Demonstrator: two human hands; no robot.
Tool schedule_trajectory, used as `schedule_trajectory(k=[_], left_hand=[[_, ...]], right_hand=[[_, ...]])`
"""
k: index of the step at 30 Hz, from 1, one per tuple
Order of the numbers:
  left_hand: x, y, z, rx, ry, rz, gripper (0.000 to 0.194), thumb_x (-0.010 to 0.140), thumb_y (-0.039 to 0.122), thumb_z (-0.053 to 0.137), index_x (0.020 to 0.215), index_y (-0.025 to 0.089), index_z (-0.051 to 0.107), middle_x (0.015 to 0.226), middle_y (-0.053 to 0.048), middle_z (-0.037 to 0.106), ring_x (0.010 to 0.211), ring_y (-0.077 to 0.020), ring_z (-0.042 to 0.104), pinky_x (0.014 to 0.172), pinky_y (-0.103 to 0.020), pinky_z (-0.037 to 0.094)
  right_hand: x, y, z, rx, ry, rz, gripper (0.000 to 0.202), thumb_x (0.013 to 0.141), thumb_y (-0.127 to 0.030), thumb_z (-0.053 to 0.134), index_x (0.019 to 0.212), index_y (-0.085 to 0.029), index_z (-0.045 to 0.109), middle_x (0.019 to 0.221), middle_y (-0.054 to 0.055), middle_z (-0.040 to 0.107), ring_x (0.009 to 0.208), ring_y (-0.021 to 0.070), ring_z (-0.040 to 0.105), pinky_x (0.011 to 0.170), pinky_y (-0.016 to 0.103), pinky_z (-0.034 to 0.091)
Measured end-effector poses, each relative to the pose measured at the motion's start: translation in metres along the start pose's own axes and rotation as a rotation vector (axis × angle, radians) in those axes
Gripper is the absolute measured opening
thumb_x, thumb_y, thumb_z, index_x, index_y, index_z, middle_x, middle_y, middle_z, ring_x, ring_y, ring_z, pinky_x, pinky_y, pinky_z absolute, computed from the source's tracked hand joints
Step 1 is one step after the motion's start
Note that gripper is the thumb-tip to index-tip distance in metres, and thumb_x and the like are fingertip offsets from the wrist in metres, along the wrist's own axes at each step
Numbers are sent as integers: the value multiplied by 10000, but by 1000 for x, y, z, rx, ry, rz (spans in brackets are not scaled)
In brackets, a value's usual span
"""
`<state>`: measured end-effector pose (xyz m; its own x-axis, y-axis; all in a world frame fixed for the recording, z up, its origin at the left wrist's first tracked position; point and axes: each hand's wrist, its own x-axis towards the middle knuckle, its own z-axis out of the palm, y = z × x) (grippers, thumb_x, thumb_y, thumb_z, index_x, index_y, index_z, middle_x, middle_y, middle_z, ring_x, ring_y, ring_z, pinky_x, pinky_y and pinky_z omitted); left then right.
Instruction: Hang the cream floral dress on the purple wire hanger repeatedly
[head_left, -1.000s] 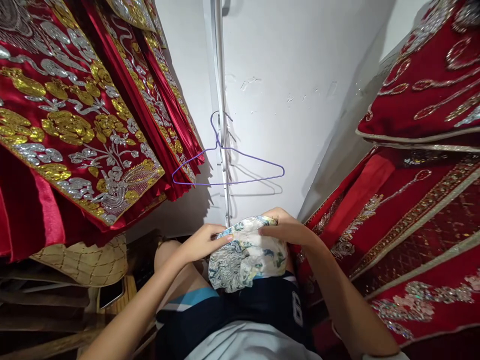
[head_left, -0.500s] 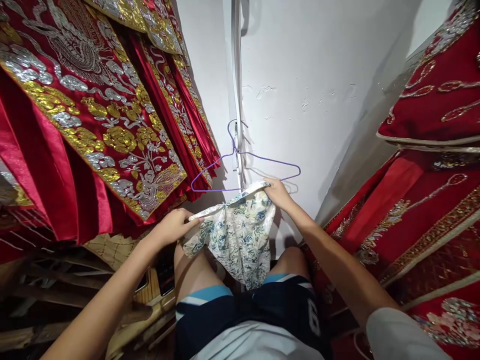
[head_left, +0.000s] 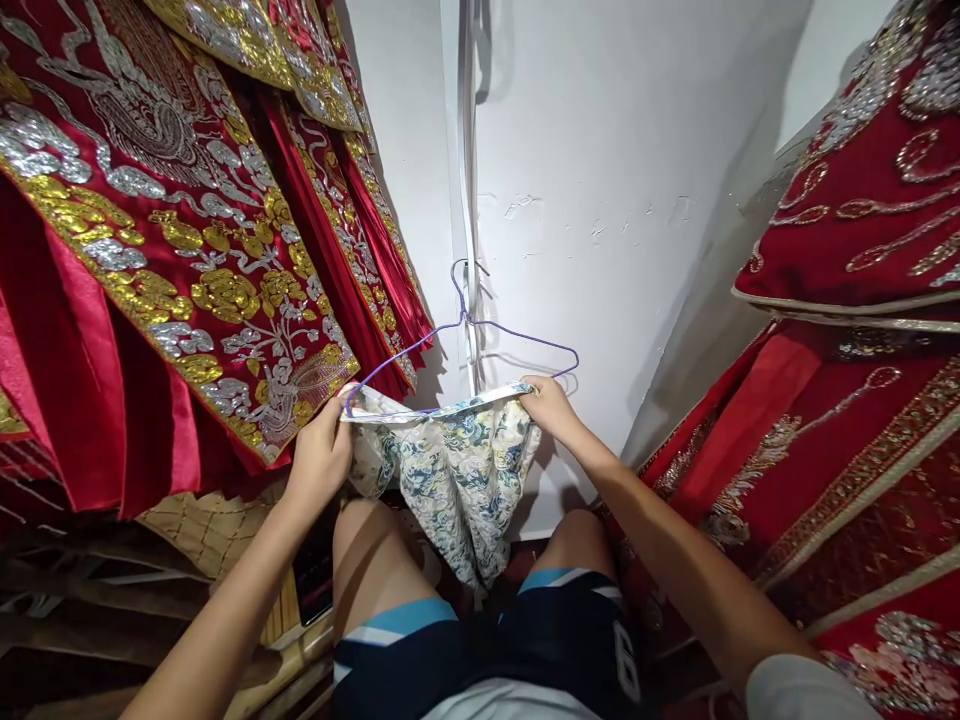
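The left hand (head_left: 321, 455) grips one end of the cloth's top edge between thumb and fingers; the right hand (head_left: 551, 408) pinches the other end. The floral cloth (head_left: 457, 460) hangs spread between them, above and between the knees (head_left: 367, 560). A purple hanger (head_left: 463, 317) hangs before the white wall (head_left: 585, 130), its left corner within the cloth's edge beside the left hand, its right corner bare above the right hand. Red garments flank both sides.
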<state>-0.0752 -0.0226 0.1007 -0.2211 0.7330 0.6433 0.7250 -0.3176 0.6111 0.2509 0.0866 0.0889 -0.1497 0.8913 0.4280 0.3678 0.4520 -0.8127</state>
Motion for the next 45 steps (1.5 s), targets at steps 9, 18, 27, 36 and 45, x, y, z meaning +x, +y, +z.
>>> schedule_trajectory(k=[9, 18, 27, 36, 45], left_hand=[[-18, 8, -16, 185, -112, 42, 461, 927, 386, 392, 1274, 208, 636, 1256, -110, 707, 1143, -325, 662, 929, -384, 505], [38, 32, 22, -42, -24, 145, 158, 943, 321, 464, 967, 216, 580, 1241, -124, 704, 1182, -283, 642, 992, -388, 465], [74, 31, 61, 123, -13, 90, 284, 944, 433, 520, 1141, 249, 610, 900, -21, 735, 800, -208, 675, 745, -294, 435], [85, 46, 53, 283, -65, 279, 327, 963, 427, 460, 772, 212, 614, 577, 11, 538, 580, -164, 528, 601, -274, 302], [97, 57, 38, 386, -154, 421, 308, 912, 350, 471, 641, 207, 443, 602, -15, 497, 562, -164, 442, 576, -299, 250]], right_hand=[[-3, 0, 0, -46, 56, -49, 183, 627, -201, 422, 692, -194, 593, 653, 0, 591, 633, 165, 485, 582, 263, 310], [-16, -14, 6, 108, -89, 36, 95, 593, -233, 406, 602, -203, 495, 565, -36, 454, 541, 124, 377, 526, 251, 252], [-15, -10, 10, 156, -84, 64, 47, 597, -229, 411, 612, -207, 450, 572, -53, 381, 521, 104, 326, 504, 243, 209], [-32, -13, -1, 81, 90, -46, 469, 659, -159, 469, 1103, -200, 613, 714, -19, 567, 615, 150, 508, 569, 250, 364], [8, -30, -84, -292, 1, 73, 685, 616, -272, 774, 1258, -56, 669, 598, -26, 539, 616, 167, 509, 599, 287, 396]])
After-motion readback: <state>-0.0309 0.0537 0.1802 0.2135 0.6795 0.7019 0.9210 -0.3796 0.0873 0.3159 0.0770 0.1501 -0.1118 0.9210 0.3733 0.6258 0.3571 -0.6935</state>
